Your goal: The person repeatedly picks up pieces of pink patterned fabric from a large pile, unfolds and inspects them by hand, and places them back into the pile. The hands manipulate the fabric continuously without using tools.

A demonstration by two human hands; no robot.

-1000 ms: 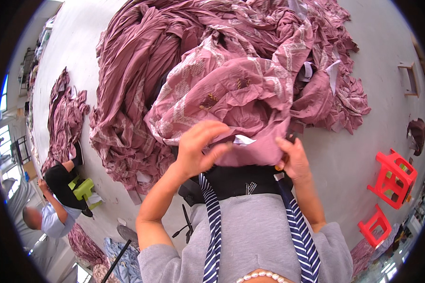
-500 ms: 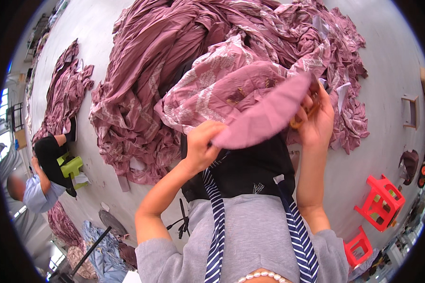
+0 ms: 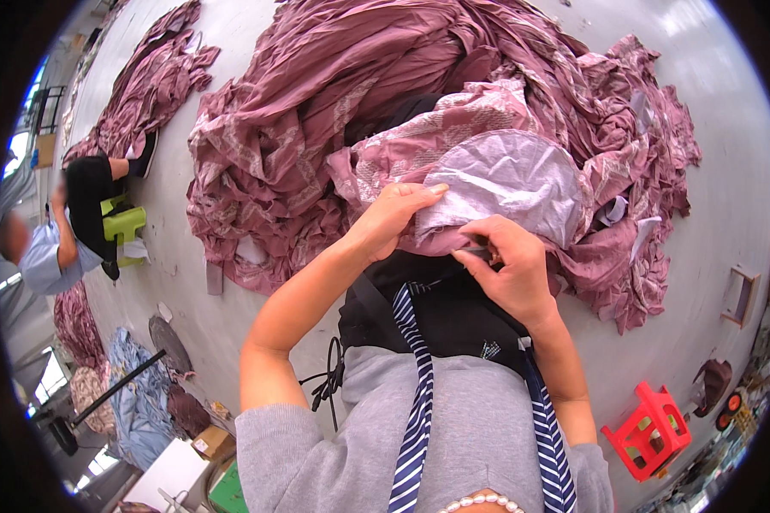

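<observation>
Pale concrete floor (image 3: 710, 145) runs across the whole room, and most of it is buried under a great heap of mauve patterned fabric (image 3: 334, 94). Close in front of the person, one rounded lilac piece of cloth (image 3: 513, 179) sits lifted against the edge of that heap. The left hand (image 3: 391, 221) lies flat and mostly open along the piece's left edge, fingers stretched out and pressing on it. The right hand (image 3: 509, 265) is curled tight just below, thumb and fingers pinching the lower hem; a small dark thing seems caught in that pinch, too small to make out. Beneath both hands a black bag or apron (image 3: 436, 303) hangs at the waist, crossed by blue-and-white striped straps (image 3: 415, 410) over a grey top. Off to the left another person (image 3: 60, 231) crouches by a green stool (image 3: 124, 224). A red plastic stool (image 3: 650, 432) stands at lower right
</observation>
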